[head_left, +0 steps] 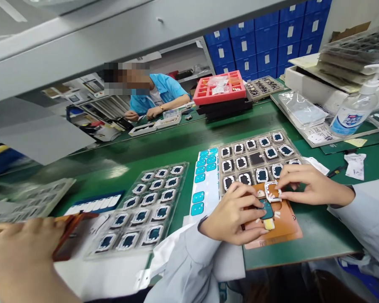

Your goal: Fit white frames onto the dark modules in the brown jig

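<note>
Over an orange-brown mat [289,225] on the green bench, my left hand [235,216] is closed around a small teal piece [267,210]. A yellow tab [269,224] sticks out below it, near my thumb. My right hand [312,185] pinches a white, rounded-square frame [272,192] by its right side, just above the teal piece. Small white bits lie beside them on the mat. Right behind my hands stands a clear compartment tray [257,158] of white-framed dark parts, with a white sheet of teal pieces [198,197] at its left.
Another person's blurred hand [22,252] is at lower left beside an orange-brown frame [72,235]. A second clear tray [173,219] of parts lies nearby. Across the bench a person in blue [167,90] works. A red tray [219,97] and a pump bottle [350,113] stand behind.
</note>
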Demonstrator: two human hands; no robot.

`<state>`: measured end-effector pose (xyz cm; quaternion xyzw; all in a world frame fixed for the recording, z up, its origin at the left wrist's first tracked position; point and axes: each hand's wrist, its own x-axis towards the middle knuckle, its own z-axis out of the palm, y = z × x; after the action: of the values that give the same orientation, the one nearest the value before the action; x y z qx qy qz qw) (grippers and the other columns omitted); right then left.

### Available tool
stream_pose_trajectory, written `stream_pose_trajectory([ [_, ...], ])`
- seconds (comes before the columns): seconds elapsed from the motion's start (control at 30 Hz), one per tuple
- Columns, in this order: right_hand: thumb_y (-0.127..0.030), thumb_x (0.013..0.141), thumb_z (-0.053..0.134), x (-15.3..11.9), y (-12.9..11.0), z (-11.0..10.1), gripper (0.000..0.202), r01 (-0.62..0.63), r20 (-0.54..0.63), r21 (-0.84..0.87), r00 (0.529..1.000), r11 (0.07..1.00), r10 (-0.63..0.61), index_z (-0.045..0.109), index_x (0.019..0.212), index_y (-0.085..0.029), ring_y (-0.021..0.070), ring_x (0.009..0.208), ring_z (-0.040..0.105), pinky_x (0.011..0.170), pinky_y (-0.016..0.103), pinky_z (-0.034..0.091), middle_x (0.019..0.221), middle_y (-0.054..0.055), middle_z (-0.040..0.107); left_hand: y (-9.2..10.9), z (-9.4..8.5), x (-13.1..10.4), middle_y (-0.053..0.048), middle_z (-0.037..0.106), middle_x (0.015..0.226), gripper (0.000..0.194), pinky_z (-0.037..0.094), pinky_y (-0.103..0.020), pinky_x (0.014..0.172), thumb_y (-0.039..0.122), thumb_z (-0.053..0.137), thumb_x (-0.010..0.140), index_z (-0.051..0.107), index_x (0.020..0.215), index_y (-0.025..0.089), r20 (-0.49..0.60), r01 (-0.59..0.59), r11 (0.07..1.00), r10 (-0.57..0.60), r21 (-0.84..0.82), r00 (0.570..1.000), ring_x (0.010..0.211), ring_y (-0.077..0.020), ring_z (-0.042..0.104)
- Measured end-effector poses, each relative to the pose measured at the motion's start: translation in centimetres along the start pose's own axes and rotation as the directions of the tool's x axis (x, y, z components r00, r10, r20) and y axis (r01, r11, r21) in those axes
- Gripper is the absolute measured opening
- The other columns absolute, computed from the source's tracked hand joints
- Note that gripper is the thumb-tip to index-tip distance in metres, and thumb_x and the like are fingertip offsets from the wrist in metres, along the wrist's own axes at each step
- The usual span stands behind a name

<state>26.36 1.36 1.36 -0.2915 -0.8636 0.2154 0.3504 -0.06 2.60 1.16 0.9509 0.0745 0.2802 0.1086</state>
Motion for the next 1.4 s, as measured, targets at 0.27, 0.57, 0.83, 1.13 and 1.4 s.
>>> stream_pose_trajectory([
  [0.27,-0.036,0.084,0.07,-0.2,-0.4,0.5,0.022,-0.088,-0.025,-0.054,0.996,0.995,0.086,0.067,0.099,-0.019,0.0207,0.09,0.065,0.077,0.032,0.055,0.103,0.009,0.067,0.1,0.1,0.0,-0.006,0.073,0.091,0.023,0.039,-0.041,0.082,0.038,0.063,0.086,0.069,0.097,0.018,0.001,0.003,1.0,-0.003,0.007,1.0,0.096,-0.0247,0.058],
  [0.57,-0.039,0.082,0.072,-0.6,-1.0,0.8,0.033,-0.098,-0.046,-0.186,0.995,0.978,0.091,0.068,0.111,-0.022,0.0237,0.095,0.067,0.081,0.035,0.055,0.106,0.008,0.072,0.2,0.1,-0.1,-0.005,0.073,0.091,0.027,0.038,-0.041,0.082,0.041,0.066,0.084,0.069,0.099,0.018,0.022,0.017,1.0,-0.017,0.023,1.0,0.096,-0.024,0.058],
  [0.83,-0.033,0.083,0.071,-0.6,-1.4,1.3,0.031,0.022,-0.089,-0.196,0.995,0.98,-0.04,0.065,0.111,-0.021,0.022,0.087,0.064,0.077,0.036,0.052,0.105,0.008,0.073,0.4,0.3,0.1,-0.002,0.073,0.08,0.019,0.04,-0.038,0.077,0.036,0.065,0.086,0.067,0.088,0.017,-0.138,0.066,0.981,-0.041,0.182,0.99,0.089,-0.0217,0.06],
  [1.13,-0.032,0.083,0.071,-0.6,-1.7,3.3,0.02,0.14,-0.105,-0.185,0.981,0.973,-0.161,0.069,0.099,-0.02,0.0211,0.081,0.059,0.071,0.039,0.052,0.105,0.01,0.073,0.4,0.0,0.1,-0.007,0.074,0.088,0.044,0.038,-0.04,0.075,0.056,0.068,0.077,0.066,0.097,0.017,-0.194,0.141,0.937,-0.08,0.32,0.978,0.087,-0.0247,0.06],
  [1.4,-0.03,0.087,0.068,-0.6,-1.8,3.7,0.014,0.128,-0.102,-0.224,0.983,0.966,-0.154,0.07,0.094,-0.018,0.0205,0.079,0.056,0.067,0.037,0.051,0.105,0.01,0.073,0.2,0.3,-0.1,-0.008,0.074,0.094,0.046,0.038,-0.041,0.076,0.052,0.072,0.075,0.066,0.102,0.015,-0.169,0.158,0.937,-0.109,0.311,0.98,0.09,-0.0261,0.059],
])
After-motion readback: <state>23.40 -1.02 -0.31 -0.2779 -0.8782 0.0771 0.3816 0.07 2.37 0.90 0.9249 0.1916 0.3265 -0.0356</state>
